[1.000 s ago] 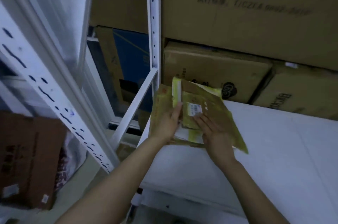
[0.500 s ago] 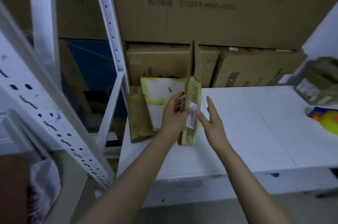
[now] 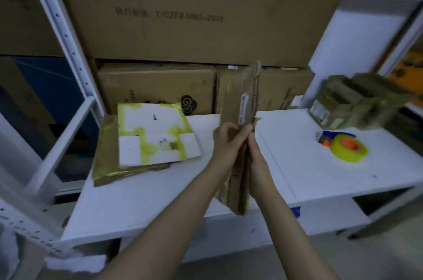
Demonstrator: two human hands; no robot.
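White shelf (image 3: 137,199) carries one stack of flattened cartons (image 3: 148,138), one yellow tape roll (image 3: 349,149) and one open carton (image 3: 357,96), contents unclear. Three closed boxes (image 3: 183,23) stand behind. The left hand (image 3: 225,142) grips a flattened box (image 3: 247,96) upright above the shelf's middle; the right hand (image 3: 257,160) presses flat against its other face.

both bare forearms stretched away from the near edge, left hand (image 3: 226,140) curled round an upright flattened carton (image 3: 248,96), right hand (image 3: 257,158) pressed flat against its right side
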